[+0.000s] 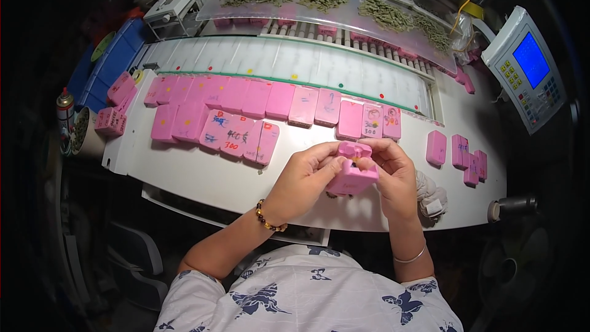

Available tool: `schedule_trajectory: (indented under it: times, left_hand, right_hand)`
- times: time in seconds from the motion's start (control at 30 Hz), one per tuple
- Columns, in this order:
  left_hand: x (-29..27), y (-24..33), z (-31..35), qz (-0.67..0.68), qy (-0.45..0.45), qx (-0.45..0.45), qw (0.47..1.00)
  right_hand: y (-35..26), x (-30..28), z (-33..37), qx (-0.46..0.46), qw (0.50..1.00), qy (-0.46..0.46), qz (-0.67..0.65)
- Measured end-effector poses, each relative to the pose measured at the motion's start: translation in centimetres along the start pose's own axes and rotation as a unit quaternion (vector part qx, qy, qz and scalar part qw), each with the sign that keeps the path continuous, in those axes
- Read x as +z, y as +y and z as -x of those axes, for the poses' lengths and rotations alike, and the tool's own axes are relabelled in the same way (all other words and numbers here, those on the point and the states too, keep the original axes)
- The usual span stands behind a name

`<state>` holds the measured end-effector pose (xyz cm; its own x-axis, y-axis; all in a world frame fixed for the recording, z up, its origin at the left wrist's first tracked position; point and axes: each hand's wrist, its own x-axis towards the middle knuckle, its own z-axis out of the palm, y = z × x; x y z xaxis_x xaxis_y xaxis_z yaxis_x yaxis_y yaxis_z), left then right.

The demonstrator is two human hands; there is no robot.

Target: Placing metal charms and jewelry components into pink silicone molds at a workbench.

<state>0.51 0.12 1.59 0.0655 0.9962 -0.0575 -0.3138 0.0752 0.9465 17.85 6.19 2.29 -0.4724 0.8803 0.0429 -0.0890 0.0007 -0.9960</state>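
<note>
head view: above the white table, a pink box is gripped by left hand and right hand, apparently so its lid can be held open; across the table's middle, other pink boxes are lined up, probably for easy reach.
</note>
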Motion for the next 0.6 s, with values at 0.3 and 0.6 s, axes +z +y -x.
schedule_trajectory:
  times: [0.3,0.6]
  left_hand:
    - [0.7,-0.8,0.1,-0.013,0.065,0.058,0.996]
    - [0.8,-1.3,0.8,-0.08,0.068,0.111,0.988]
  right_hand:
    - [-0.4,1.4,0.0,-0.012,0.997,-0.004,-0.071]
    - [0.2,0.2,-0.1,-0.061,0.998,-0.006,0.03]
